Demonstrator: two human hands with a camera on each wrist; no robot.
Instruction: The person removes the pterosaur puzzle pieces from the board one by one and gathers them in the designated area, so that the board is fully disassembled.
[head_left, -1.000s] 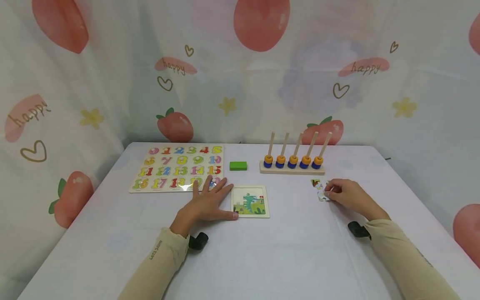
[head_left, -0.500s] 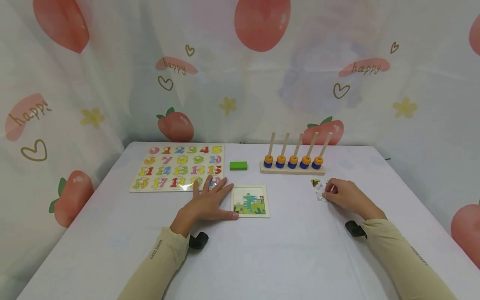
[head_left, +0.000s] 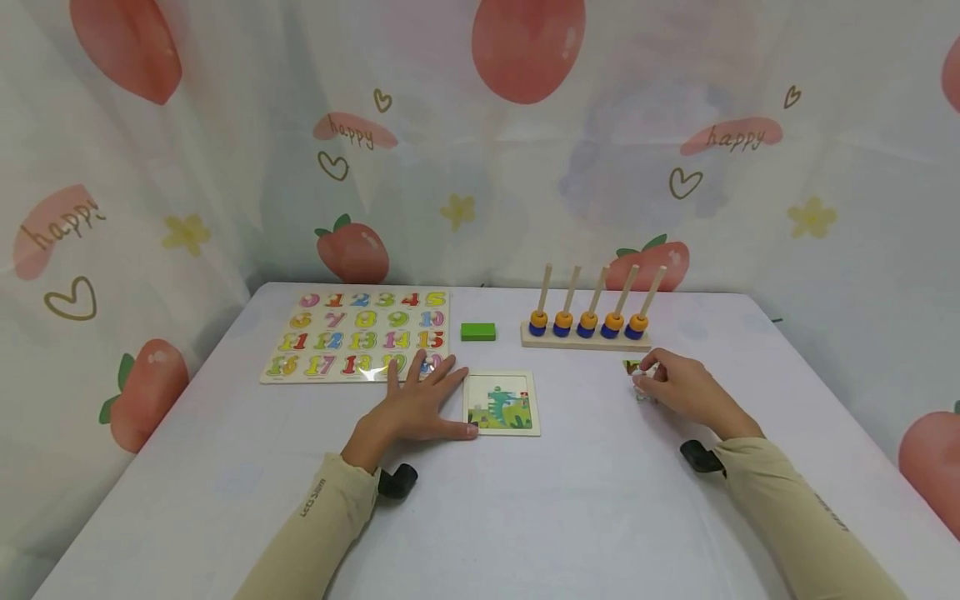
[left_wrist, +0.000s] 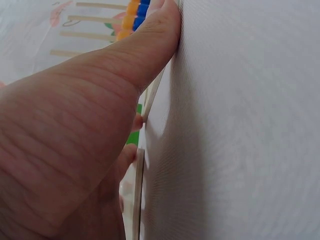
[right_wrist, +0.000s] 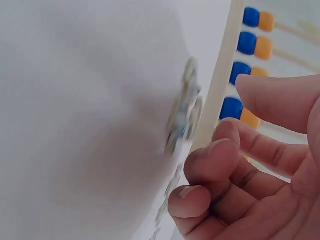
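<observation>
In the head view my left hand (head_left: 412, 410) lies with fingers spread. Its thumb tip is on the lower left corner of a framed dinosaur jigsaw (head_left: 534, 423), and its fingertips overlap the edge of a number puzzle board (head_left: 315, 380). The jigsaw's picture is filled in its lower part, with pale backing above. My right hand (head_left: 686, 390) hovers over loose jigsaw pieces (head_left: 632, 365), partly hiding them. In the right wrist view its thumb stands apart from the loosely curled fingers, with nothing seen between them; a blurred jigsaw piece (right_wrist: 182, 115) lies just beyond.
A counting stand (head_left: 587, 340) with pegs and orange and blue beads stands at the back right. Left of it is a green block (head_left: 477, 332). White cloth (head_left: 525, 508) covers the table, and a printed curtain (head_left: 525, 183) hangs behind.
My right hand has shifted slightly left over the loose pieces, and its thumb and forefinger have parted. The left hand and the framed jigsaw stay where they were.
</observation>
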